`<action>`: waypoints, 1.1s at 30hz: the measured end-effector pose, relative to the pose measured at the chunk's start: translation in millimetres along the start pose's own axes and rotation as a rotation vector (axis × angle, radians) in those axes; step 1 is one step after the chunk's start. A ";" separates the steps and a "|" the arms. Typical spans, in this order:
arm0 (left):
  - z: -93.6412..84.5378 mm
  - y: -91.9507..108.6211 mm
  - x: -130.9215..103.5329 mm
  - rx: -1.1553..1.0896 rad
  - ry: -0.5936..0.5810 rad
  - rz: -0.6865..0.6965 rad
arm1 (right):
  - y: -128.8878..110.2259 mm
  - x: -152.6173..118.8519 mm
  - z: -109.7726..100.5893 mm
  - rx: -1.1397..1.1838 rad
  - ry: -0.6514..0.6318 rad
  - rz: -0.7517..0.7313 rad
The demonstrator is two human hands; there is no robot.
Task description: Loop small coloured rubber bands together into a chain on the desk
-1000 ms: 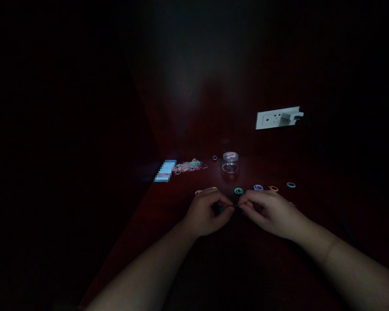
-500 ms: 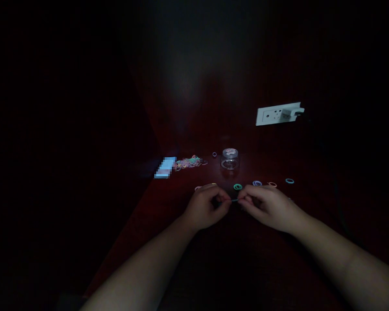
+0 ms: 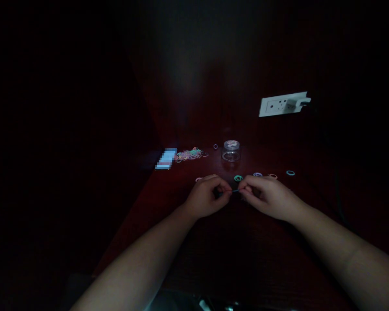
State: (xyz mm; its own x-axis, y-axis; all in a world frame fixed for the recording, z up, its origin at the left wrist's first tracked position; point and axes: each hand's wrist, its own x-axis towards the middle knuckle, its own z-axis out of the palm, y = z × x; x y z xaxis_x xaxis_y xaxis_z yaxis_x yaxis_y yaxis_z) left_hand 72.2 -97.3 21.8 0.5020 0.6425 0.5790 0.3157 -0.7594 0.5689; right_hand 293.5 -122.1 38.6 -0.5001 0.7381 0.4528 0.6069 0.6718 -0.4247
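Between my two hands a thin bluish hair tie is stretched, pinched at both ends. My left hand grips its left end between thumb and fingertips. On the other side my right hand pinches the right end. Just beyond the fingers lie a green hair tie pair, purple hair ties, an orange hair tie and, farther right, a blue hair tie. A pink hair tie peeks out behind my left hand, partly hidden.
A clear lidded jar stands at the back, near a small loose ring. Left of it are a heap of colourful hair ties and a lit phone. A socket with a plug is on the wall; the dark red table is dimly lit.
The whole view has shifted, with the table things sitting slightly higher and its front edge now showing below. Both hands keep their pinch on the stretched hair tie.
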 end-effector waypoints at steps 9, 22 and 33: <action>0.6 -1.1 -1.0 -0.011 -0.021 0.000 | 1.1 -0.2 1.5 0.013 -0.020 0.010; -1.1 2.3 0.4 -0.012 -0.040 0.020 | 5.1 -0.8 3.9 0.040 -0.038 0.019; -1.5 0.5 0.0 -0.007 -0.048 0.017 | 0.2 1.4 1.5 -0.008 0.029 -0.039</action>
State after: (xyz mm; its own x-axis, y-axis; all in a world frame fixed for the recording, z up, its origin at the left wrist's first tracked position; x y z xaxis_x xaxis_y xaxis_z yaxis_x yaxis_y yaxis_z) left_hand 71.1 -97.5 22.9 0.5452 0.6235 0.5604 0.3014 -0.7696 0.5630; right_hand 291.9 -120.8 38.0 -0.5056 0.7094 0.4911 0.5921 0.6993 -0.4005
